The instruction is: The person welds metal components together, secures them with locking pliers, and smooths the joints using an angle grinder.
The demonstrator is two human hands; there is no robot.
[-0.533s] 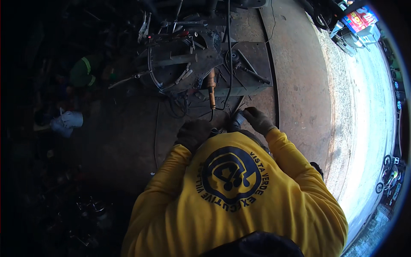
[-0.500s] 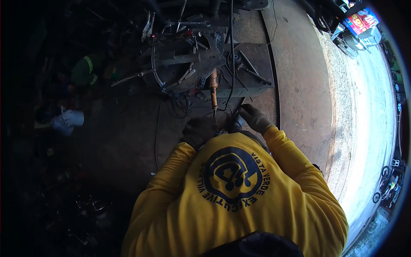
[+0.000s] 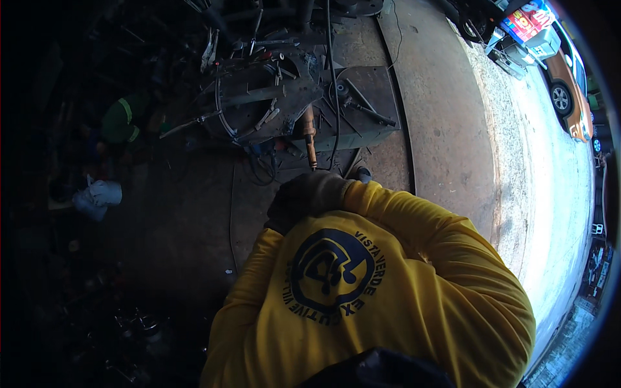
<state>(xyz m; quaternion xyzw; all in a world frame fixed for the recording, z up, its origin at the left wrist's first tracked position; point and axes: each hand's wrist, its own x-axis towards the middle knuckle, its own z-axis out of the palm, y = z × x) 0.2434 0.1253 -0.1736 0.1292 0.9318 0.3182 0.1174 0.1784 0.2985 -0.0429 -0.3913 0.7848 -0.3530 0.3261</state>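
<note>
From the head view, the two gloved hands, apart a moment earlier, had drawn together at mid-frame just above the yellow shirt [image 3: 388, 291]. The left hand [image 3: 307, 197] sat as a dark bunched glove, fingers curled inward, though around what I could not tell. The right hand had slipped behind its sleeve (whether its fingers were spread or pinching stayed hidden). The work looked paused, hands off the metal. The wooden-handled tool [image 3: 310, 137] hung near them from the cluttered steel workbench [image 3: 362, 90] at upper centre. The frame's left side lay in darkness.
</note>
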